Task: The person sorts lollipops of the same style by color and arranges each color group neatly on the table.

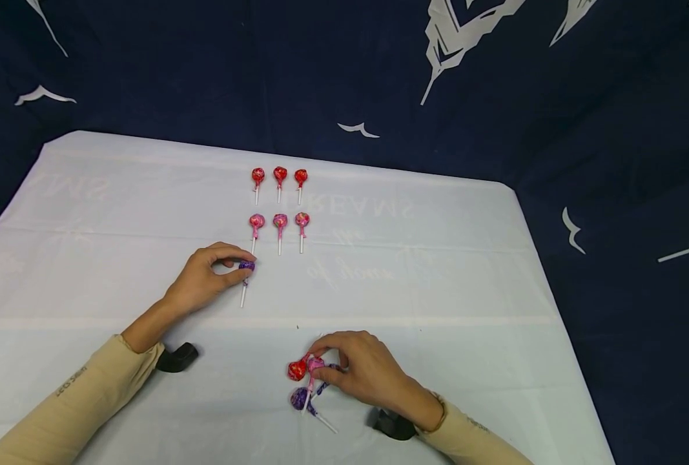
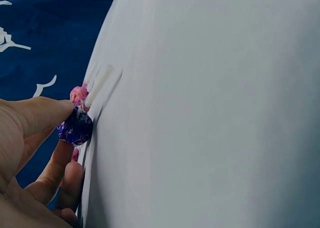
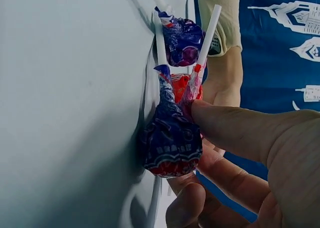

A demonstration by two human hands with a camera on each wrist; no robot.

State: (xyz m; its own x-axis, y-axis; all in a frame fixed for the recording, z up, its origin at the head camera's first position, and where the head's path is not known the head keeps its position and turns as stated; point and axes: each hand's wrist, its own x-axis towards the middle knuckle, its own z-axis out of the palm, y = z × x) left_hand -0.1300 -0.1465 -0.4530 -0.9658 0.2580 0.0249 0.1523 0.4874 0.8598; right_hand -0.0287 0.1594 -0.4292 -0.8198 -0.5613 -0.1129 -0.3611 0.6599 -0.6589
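My left hand (image 1: 200, 281) pinches the head of a purple lollipop (image 1: 246, 265) between thumb and fingers, just below the left pink lollipop (image 1: 256, 221); its white stick points toward me. Nearer the front, my right hand (image 1: 369, 367) pinches a pink lollipop (image 1: 316, 365) over a small pile. A red lollipop (image 1: 297, 370) and a purple lollipop (image 1: 299, 398) lie beside it. Another purple lollipop (image 3: 172, 138) is partly hidden by the right hand in the head view and shows large in the right wrist view.
Three red lollipops (image 1: 280, 174) form a row at the back of the white-covered table (image 1: 437, 284). Below them comes a row of three pink lollipops (image 1: 279, 221), heads away from me. Dark blue cloth (image 1: 234, 71) with white prints lies beyond the table edge.
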